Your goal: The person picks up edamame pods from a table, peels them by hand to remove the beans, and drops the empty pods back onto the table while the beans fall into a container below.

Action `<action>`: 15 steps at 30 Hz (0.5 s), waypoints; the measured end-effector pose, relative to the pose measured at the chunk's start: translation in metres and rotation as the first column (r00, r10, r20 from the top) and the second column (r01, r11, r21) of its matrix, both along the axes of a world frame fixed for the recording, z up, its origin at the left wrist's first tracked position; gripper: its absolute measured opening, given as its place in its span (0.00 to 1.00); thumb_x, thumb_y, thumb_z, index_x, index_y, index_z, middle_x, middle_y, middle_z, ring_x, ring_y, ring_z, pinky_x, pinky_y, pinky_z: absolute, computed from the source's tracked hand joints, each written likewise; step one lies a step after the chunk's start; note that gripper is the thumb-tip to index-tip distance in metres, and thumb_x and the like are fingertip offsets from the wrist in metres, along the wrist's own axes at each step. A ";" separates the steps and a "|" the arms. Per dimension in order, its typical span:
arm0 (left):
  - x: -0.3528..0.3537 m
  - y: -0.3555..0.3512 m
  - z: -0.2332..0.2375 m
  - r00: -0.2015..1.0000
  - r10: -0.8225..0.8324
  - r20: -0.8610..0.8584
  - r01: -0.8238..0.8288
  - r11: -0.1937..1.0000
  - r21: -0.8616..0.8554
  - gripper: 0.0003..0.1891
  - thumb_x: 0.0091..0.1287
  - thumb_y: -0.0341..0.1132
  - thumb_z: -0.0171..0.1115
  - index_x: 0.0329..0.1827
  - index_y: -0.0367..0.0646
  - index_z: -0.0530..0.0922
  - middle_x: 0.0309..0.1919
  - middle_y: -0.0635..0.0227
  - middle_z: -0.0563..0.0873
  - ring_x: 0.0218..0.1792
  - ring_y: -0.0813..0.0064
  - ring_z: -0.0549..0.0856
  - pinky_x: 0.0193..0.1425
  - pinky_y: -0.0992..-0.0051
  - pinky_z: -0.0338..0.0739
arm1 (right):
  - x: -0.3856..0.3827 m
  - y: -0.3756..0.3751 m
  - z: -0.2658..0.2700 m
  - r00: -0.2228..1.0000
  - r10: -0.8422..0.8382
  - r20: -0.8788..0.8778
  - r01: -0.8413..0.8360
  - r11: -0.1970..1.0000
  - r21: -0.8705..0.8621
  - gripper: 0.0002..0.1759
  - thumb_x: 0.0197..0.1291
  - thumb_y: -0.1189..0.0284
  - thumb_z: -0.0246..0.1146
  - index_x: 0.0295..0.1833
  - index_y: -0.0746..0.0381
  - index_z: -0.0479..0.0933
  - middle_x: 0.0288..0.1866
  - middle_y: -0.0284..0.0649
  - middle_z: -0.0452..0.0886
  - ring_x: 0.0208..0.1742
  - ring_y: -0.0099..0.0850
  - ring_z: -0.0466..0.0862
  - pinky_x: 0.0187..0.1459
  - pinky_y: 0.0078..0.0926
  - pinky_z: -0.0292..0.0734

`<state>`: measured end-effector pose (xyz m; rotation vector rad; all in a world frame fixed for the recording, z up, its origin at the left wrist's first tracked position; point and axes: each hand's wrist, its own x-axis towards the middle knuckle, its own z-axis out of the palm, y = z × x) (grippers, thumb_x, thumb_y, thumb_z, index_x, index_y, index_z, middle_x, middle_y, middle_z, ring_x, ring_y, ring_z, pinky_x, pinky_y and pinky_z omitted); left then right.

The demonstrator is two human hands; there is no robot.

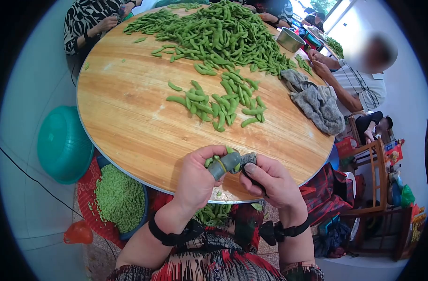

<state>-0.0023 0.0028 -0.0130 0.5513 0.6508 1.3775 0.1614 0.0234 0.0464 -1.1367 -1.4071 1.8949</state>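
Over the table's near edge, my left hand [195,171] is closed around several green soybean pods [209,162]. A grey-green finger sleeve [225,164] covers its thumb. Close against it, my right hand [273,180] is closed in a pinch, with a dark grey finger cover [248,159] on a finger. A bit of green pod [236,168] shows between the two hands, partly hidden by the covers. Loose soybean pods [223,105] lie on the wooden table [129,122] beyond my hands. Below the edge, more pods or husks [213,215] rest at my lap.
A large heap of pods [218,35] covers the far table. A grey cloth [314,100] and metal pot [290,40] are at right. Shelled beans [120,196] fill a basin at lower left, below a teal basin [64,144]. Other people sit around, one person [359,84] at right.
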 end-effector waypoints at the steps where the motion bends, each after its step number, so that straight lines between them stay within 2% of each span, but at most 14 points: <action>1: 0.001 -0.001 0.002 1.000 0.004 -0.016 -0.004 1.000 -0.002 0.08 0.61 0.24 0.60 0.43 0.39 0.78 0.32 0.69 0.82 0.21 0.92 0.72 0.21 0.91 0.61 | 0.000 0.000 0.000 1.000 -0.007 -0.023 0.006 0.999 -0.036 0.10 0.68 0.68 0.50 0.35 0.61 0.72 0.22 0.25 0.70 0.20 0.11 0.63 0.20 0.09 0.55; 3: 0.001 -0.001 0.001 0.999 0.009 -0.033 -0.009 1.000 -0.005 0.08 0.60 0.23 0.60 0.42 0.39 0.78 0.32 0.69 0.82 0.22 0.92 0.73 0.21 0.91 0.62 | -0.001 0.000 0.000 0.999 -0.014 -0.048 0.011 0.997 -0.071 0.10 0.68 0.69 0.51 0.35 0.61 0.72 0.22 0.25 0.70 0.19 0.11 0.62 0.20 0.09 0.55; 5: -0.001 -0.001 -0.003 0.999 -0.033 0.016 0.033 0.999 0.028 0.08 0.60 0.23 0.60 0.42 0.39 0.79 0.33 0.70 0.82 0.23 0.91 0.75 0.22 0.92 0.64 | -0.001 -0.002 -0.002 0.981 -0.039 -0.188 -0.007 0.971 -0.239 0.08 0.67 0.70 0.52 0.37 0.61 0.72 0.22 0.26 0.70 0.18 0.11 0.62 0.19 0.09 0.55; 6: -0.003 -0.001 -0.003 0.999 -0.033 0.013 0.033 0.999 0.026 0.08 0.60 0.23 0.60 0.42 0.39 0.79 0.33 0.70 0.82 0.23 0.91 0.75 0.22 0.92 0.64 | 0.000 -0.001 -0.003 0.981 -0.039 -0.191 -0.008 0.971 -0.241 0.08 0.67 0.70 0.52 0.37 0.61 0.72 0.22 0.26 0.70 0.18 0.11 0.62 0.19 0.09 0.55; 8: -0.009 -0.003 0.001 0.980 -0.193 0.054 0.189 0.979 0.074 0.08 0.59 0.23 0.60 0.42 0.40 0.78 0.34 0.70 0.83 0.25 0.90 0.76 0.24 0.93 0.66 | 0.004 -0.001 -0.006 0.962 -0.043 -0.269 -0.066 0.921 -0.383 0.07 0.67 0.70 0.53 0.39 0.61 0.72 0.23 0.26 0.71 0.17 0.11 0.61 0.18 0.09 0.54; 9: -0.008 -0.004 0.004 0.979 -0.195 0.051 0.191 0.979 0.073 0.08 0.59 0.23 0.60 0.42 0.40 0.78 0.34 0.70 0.83 0.25 0.90 0.76 0.24 0.93 0.66 | 0.004 -0.001 -0.007 0.961 -0.046 -0.272 -0.064 0.921 -0.384 0.07 0.67 0.70 0.53 0.39 0.61 0.72 0.23 0.26 0.71 0.17 0.11 0.61 0.18 0.09 0.54; 11: -0.003 -0.005 0.008 0.984 -0.144 -0.103 0.143 0.990 -0.011 0.07 0.59 0.25 0.63 0.40 0.40 0.78 0.32 0.73 0.81 0.26 0.90 0.75 0.25 0.91 0.66 | 0.004 -0.002 -0.010 0.982 -0.035 -0.186 -0.012 0.970 -0.244 0.07 0.66 0.71 0.53 0.38 0.63 0.73 0.23 0.27 0.71 0.18 0.12 0.64 0.20 0.11 0.58; 12: 0.001 -0.004 0.007 0.983 -0.148 -0.107 0.147 0.989 -0.011 0.07 0.59 0.25 0.63 0.40 0.40 0.78 0.32 0.73 0.81 0.26 0.90 0.75 0.25 0.91 0.66 | 0.004 -0.002 -0.012 0.981 -0.038 -0.189 -0.009 0.970 -0.243 0.07 0.66 0.71 0.53 0.38 0.63 0.73 0.23 0.27 0.71 0.18 0.12 0.64 0.20 0.11 0.58; 13: 0.006 -0.002 0.004 0.940 -0.006 -0.341 0.053 0.990 0.129 0.07 0.59 0.25 0.63 0.39 0.40 0.78 0.31 0.75 0.80 0.25 0.90 0.74 0.26 0.90 0.66 | 0.003 -0.002 -0.013 1.000 -0.003 -0.012 0.003 1.000 -0.002 0.07 0.65 0.71 0.54 0.38 0.64 0.73 0.23 0.27 0.72 0.20 0.13 0.66 0.21 0.12 0.61; 14: 0.009 -0.002 0.003 0.830 0.161 -0.533 -0.003 0.959 0.285 0.06 0.59 0.26 0.64 0.38 0.40 0.77 0.30 0.77 0.78 0.25 0.91 0.73 0.26 0.89 0.65 | 0.002 -0.002 -0.014 0.986 -0.015 0.167 -0.025 0.971 0.237 0.08 0.64 0.72 0.54 0.37 0.65 0.73 0.24 0.28 0.73 0.21 0.14 0.69 0.23 0.13 0.64; 15: 0.010 -0.002 0.004 0.826 0.155 -0.542 0.006 0.959 0.283 0.06 0.59 0.26 0.64 0.38 0.40 0.77 0.30 0.77 0.78 0.25 0.91 0.73 0.26 0.89 0.65 | 0.001 -0.002 -0.016 0.987 -0.021 0.157 -0.017 0.972 0.235 0.08 0.64 0.72 0.54 0.37 0.65 0.73 0.24 0.28 0.73 0.21 0.14 0.69 0.23 0.13 0.64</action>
